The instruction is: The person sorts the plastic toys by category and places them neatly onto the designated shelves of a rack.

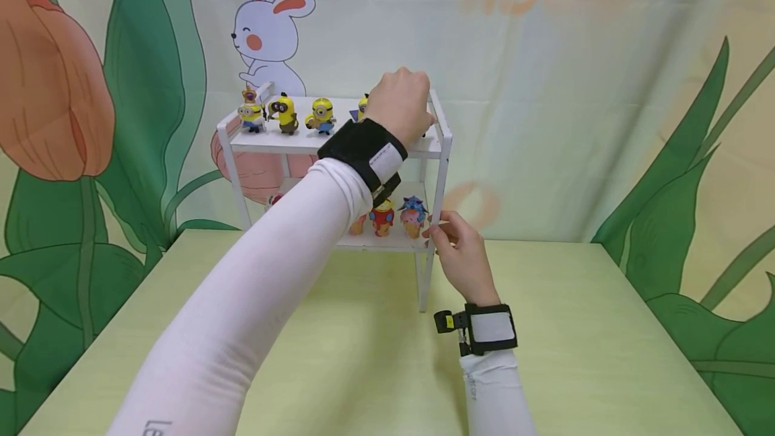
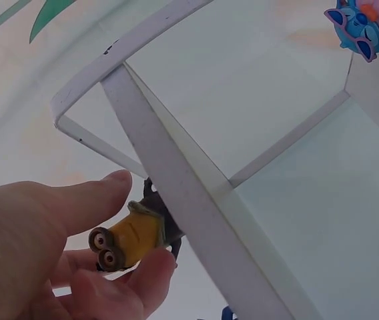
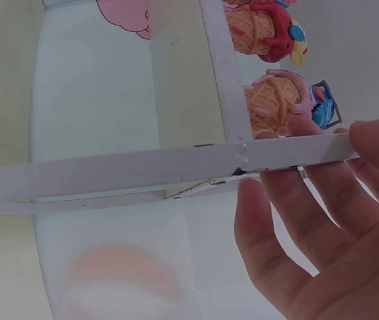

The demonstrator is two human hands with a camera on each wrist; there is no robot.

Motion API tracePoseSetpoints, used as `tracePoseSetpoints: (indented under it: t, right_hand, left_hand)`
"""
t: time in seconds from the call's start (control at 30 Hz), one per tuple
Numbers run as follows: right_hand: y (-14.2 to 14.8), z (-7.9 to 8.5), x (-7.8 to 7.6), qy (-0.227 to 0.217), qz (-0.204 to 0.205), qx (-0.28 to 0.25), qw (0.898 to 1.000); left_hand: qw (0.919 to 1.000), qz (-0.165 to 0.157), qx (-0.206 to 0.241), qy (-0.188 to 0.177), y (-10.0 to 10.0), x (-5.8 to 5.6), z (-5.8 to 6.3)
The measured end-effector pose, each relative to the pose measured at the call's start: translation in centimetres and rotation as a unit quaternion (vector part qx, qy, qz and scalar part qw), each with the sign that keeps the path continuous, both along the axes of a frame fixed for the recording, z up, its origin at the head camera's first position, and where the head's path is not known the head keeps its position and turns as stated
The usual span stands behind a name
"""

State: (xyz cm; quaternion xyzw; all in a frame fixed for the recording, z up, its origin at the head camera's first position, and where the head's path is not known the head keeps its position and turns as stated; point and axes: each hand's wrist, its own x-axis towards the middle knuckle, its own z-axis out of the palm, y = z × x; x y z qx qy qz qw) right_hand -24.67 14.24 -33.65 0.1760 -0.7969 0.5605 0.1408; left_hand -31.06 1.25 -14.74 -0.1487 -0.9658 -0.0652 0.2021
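My left hand [image 1: 399, 105] reaches over the right end of the top level of a white two-tier shelf [image 1: 272, 149]. In the left wrist view, its thumb and fingers [image 2: 153, 270] are curled around a yellow minion figurine [image 2: 136, 237] with round goggles. The figurine's lower part is hidden behind the shelf edge. Lower down, my right hand [image 1: 463, 254] holds the shelf's front right post [image 3: 296, 153], thumb on one side and fingers on the other. Just inside that post stands an ice-cream-cone figurine with a blue top [image 1: 414, 216].
Several minion figurines, one with a crown-like top [image 1: 251, 113], line the upper level. On the lower level a red-and-yellow cone figurine [image 1: 383, 217] stands beside the blue-topped one; my left arm hides others. The shelf stands on a pale yellow table [image 1: 575, 355] before a printed curtain [image 1: 545, 120].
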Motion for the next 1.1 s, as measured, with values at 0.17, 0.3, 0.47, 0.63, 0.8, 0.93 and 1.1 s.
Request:
tracePoseSetpoints:
  t: [0.17, 0.3, 0.47, 0.63, 0.8, 0.93, 1.1]
  right_hand:
    - [0.0, -0.1, -0.1, 0.0, -0.001, 0.0, 1.0]
    - [0.2, -1.2, -1.5, -0.004, -0.003, -0.002, 1.0]
    - [0.4, -2.8, -3.1, -0.004, 0.001, -0.007, 1.0]
    - [0.4, -3.1, -3.3, 0.001, 0.009, -0.008, 1.0]
    - [0.3, -3.1, -3.4, 0.004, 0.009, -0.002, 1.0]
    - [0.3, -3.1, -3.5, 0.005, 0.008, 0.006, 1.0]
    - [0.7, -3.2, -3.6, 0.009, -0.004, 0.016, 1.0]
  left_hand:
    - [1.0, 0.002, 0.002, -0.006, 0.0, 0.1, 0.1]
    - [0.9999, 0.006, 0.0, -0.014, 0.0, 0.3, 0.3]
    - [0.9999, 0.009, -0.001, -0.011, -0.1, 0.6, 0.6]
    - [0.9999, 0.012, 0.0, -0.002, -0.5, 1.1, 1.0]
    - [0.9995, 0.022, -0.015, 0.019, -1.3, 2.1, 1.9]
    - [0.9988, 0.02, -0.019, 0.041, -2.4, 3.3, 2.4]
    - [0.9984, 0.003, 0.021, 0.053, -4.1, 5.0, 2.0]
